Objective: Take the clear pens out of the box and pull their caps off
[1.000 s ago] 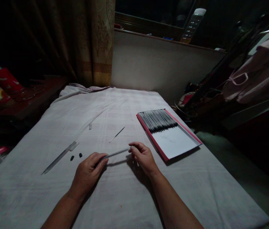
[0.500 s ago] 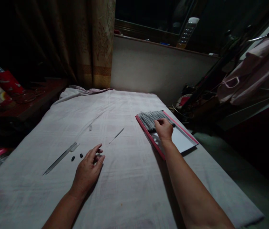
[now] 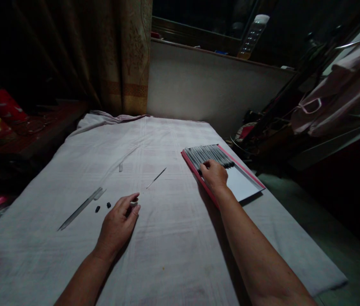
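Note:
My right hand [image 3: 213,173] is over a shallow box [image 3: 244,187] with pink-red edges and a white bottom. Its fingers are pinched together at the near end of a row of clear, dark-tipped pens [image 3: 207,154]; whatever lies between them is hidden. On the cloth rests my left hand [image 3: 119,219], thumb and fingers apart and curved, with nothing in them. Two small black caps [image 3: 103,207] lie just left of it. A thin pen refill [image 3: 156,178] is on the cloth between the hands. Farther left are clear pen barrels [image 3: 81,209].
A pale checked cloth [image 3: 173,238] covers the table. One small clear piece [image 3: 120,167] lies farther back. A dark side table [image 3: 39,136] with packets stands at the left, and a bottle [image 3: 253,37] stands on the window sill. Pink cloth [image 3: 330,97] hangs at the right.
My right hand has moved slightly left along the pen row. The pen that slanted across the row from my fingers no longer shows that way. My left hand has hardly moved.

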The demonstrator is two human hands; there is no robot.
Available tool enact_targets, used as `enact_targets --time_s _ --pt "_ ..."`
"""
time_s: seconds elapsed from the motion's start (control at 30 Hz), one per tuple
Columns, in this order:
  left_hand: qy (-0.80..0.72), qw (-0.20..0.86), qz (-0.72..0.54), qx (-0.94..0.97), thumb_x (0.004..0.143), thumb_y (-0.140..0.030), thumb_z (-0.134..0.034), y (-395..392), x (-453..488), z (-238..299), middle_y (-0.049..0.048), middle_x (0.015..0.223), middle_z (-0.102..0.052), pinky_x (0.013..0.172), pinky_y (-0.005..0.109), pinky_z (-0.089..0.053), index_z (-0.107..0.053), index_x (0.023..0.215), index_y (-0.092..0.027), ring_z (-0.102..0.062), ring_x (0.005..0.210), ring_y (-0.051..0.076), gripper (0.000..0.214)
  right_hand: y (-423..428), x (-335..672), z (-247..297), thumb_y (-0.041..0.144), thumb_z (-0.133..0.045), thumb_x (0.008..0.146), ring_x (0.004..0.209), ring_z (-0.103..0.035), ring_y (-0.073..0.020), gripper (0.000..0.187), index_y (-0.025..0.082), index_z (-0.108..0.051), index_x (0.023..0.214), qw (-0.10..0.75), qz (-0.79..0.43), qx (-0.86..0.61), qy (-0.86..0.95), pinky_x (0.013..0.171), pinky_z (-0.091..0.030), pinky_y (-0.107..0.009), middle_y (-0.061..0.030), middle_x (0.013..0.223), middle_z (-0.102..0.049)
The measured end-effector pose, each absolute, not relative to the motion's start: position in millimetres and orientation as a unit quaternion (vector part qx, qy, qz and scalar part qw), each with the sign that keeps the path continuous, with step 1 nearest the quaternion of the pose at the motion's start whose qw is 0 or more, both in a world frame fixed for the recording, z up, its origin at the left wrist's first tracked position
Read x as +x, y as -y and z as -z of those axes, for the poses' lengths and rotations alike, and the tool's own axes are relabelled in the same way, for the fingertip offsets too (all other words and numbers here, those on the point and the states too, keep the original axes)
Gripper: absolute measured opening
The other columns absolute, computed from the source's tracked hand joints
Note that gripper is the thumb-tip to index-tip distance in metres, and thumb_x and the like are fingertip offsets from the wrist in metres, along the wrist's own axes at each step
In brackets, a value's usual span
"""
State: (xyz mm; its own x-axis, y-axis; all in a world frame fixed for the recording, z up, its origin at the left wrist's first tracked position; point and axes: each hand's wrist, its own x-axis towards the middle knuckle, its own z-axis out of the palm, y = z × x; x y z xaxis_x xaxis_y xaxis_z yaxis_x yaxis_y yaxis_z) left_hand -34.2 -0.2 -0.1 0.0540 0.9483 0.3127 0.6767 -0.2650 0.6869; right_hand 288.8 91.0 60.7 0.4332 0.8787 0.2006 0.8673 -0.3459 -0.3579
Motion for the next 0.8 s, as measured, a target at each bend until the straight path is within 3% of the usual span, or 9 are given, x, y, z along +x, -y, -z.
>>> enact_targets --time_s 0.17,0.4,0.6,0.8 --pt "-0.574 0.166 -0.364 0.714 0.092 -0.043 -0.050 -0.9 -35.6 -0.1 0.0047 0.107 -0.075 0.082 0.032 -0.060 -0.070 0.114 -0.025 -0.074 0.089 0.019 0.035 -58.0 276.7 -73.9 0.029 -0.052 0.097 0.098 -0.072 -0.0243 0.027 0.021 -0.076 0.107 0.155 -0.020 -0.791 0.591 0.079 -0.048 -0.030 -0.0081 0.105 -0.079" --pt "-0.567 0.156 -0.370 0.719 0.093 -0.044 -0.049 0.3 -34.3 0.8 0.0050 0.106 -0.075 0.082 0.032 -0.059 -0.070 0.111 -0.024 -0.074 0.090 0.019 0.035 -18.2 237.9 -73.9 0.025 -0.051 0.099 0.103 -0.073 -0.0277 0.027 0.013 -0.070 0.113 -0.055 -0.045 -0.770 0.634 0.083 -0.051 -0.033 -0.0182 0.115 -0.075" --pt "-0.561 0.149 -0.367 0.727 0.092 -0.042 -0.049 0.1 -35.8 2.1 0.0058 0.109 -0.075 0.084 0.032 -0.059 -0.070 0.112 -0.023 -0.073 0.096 0.020 0.035 -29.5 225.8 -74.3 0.019 -0.052 0.098 0.109 -0.073 -0.0294 0.033 0.006 -0.064 0.126 -0.078 -0.060 -0.793 0.601 0.088 -0.054 -0.035 -0.0256 0.122 -0.071" --pt "-0.558 0.150 -0.368 0.728 0.092 -0.039 -0.049 0.8 -35.3 1.2 0.0054 0.108 -0.075 0.085 0.032 -0.059 -0.070 0.113 -0.024 -0.073 0.097 0.020 0.034 -41.5 230.9 -71.9 0.016 -0.050 0.097 0.111 -0.072 -0.0305 0.033 0.005 -0.071 0.120 -0.099 -0.089 -0.809 0.573 0.089 -0.054 -0.036 -0.0276 0.117 -0.073"
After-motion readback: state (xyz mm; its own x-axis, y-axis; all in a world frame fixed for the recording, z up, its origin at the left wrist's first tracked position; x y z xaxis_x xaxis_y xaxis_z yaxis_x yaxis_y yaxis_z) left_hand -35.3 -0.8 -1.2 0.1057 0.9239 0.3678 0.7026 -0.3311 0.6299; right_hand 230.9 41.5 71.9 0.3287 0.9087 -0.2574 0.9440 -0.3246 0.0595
